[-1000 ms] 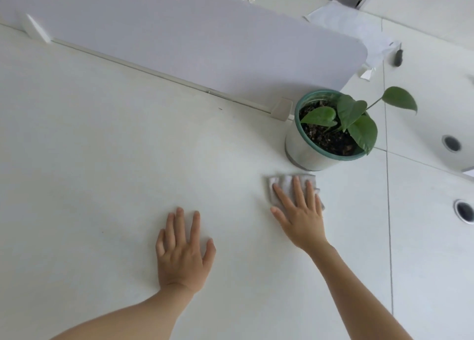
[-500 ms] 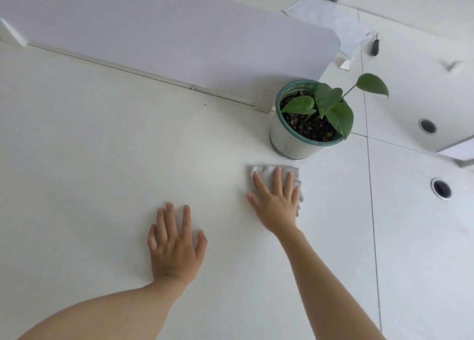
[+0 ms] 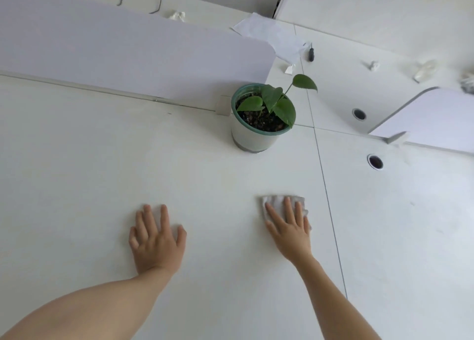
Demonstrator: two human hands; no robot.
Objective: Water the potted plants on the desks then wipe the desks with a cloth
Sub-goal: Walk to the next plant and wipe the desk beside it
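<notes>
A long forward stroke could drive the cloth (image 3: 275,202) into the plant pot (image 3: 254,137) and tip it, spilling soil (image 3: 259,120) on the desk (image 3: 77,172); pinned only by flat fingers, the cloth could also bunch or slip free. It lies under the right hand (image 3: 289,229), whose fingers press straight on it. The left hand (image 3: 156,239) rests flat and empty on the desk, well apart. The pot stands ahead of the 2 hands.

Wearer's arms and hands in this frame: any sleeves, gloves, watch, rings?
Nothing worn that shows. The left hand and right hand are bare, with no gloves and no rings in view. The left forearm and right forearm are bare to the frame edge: no sleeve, cuff, watch or bracelet. Nails are too small to judge.
</notes>
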